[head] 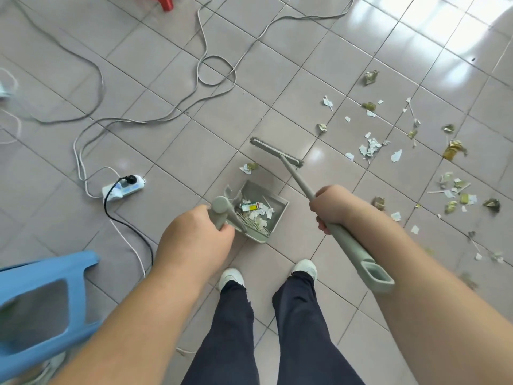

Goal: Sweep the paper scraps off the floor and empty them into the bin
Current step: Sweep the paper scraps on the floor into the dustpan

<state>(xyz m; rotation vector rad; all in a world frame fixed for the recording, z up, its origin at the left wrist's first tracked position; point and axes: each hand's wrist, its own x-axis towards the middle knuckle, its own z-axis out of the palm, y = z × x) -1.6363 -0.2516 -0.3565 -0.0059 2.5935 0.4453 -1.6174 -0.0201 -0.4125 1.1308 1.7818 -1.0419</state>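
My left hand [194, 234] grips the handle of a grey-green dustpan [277, 202] that stands on the tiled floor just ahead of my feet. Several paper scraps lie inside the pan. My right hand [329, 205] grips the long handle of a matching broom, whose flat head [274, 152] rests on the floor just beyond the pan. A small scrap pile [249, 167] lies between the broom head and the pan. Many more white and gold paper scraps [372, 147] are scattered over the tiles to the right. No bin is in view.
A white power strip [123, 187] with a black plug lies left of the pan. Grey and white cables [211, 70] loop across the floor behind it. A blue plastic stool [41, 301] stands at the lower left, a red stool leg [166, 1] at the top.
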